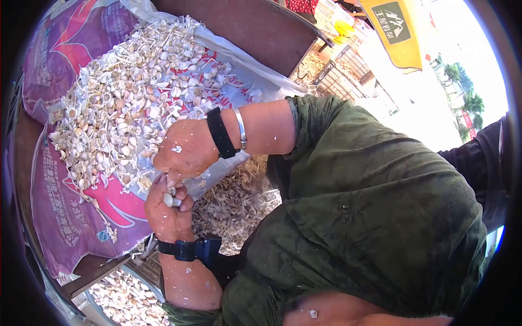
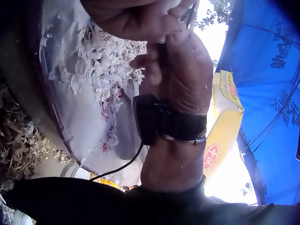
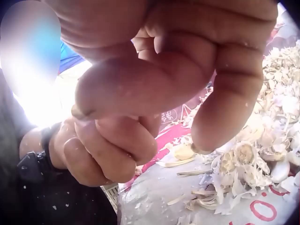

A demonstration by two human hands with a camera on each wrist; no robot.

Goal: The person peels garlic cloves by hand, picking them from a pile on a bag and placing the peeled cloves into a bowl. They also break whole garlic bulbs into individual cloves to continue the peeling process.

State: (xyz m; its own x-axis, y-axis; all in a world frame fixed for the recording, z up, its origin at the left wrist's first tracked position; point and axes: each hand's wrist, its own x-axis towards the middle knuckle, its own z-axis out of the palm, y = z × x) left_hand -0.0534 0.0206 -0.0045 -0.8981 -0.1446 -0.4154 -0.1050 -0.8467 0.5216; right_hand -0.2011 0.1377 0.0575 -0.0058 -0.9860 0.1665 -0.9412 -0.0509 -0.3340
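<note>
My left hand [image 1: 169,214] curls its fingers round pale garlic cloves [image 1: 173,201], seen between the fingers. Above it, my right hand [image 1: 187,148] is bent downward, its fingertips meeting the left thumb and fingers; whatever lies between them is hidden. A heap of garlic cloves [image 1: 122,108] spreads on printed plastic sacks beside both hands. In the left wrist view, the left hand [image 2: 136,18] crosses the top, against the right hand [image 2: 187,70]. Large bent fingers of the right hand [image 3: 178,70] fill the right wrist view, the curled left hand [image 3: 110,150] behind them.
The purple sack [image 1: 60,217] covers the left side. Below the hands lie dry skins [image 1: 234,209], and a tub of cloves [image 1: 128,299] stands at the bottom left. A brown board [image 1: 244,32] borders the heap; crates [image 1: 340,81] stand farther back.
</note>
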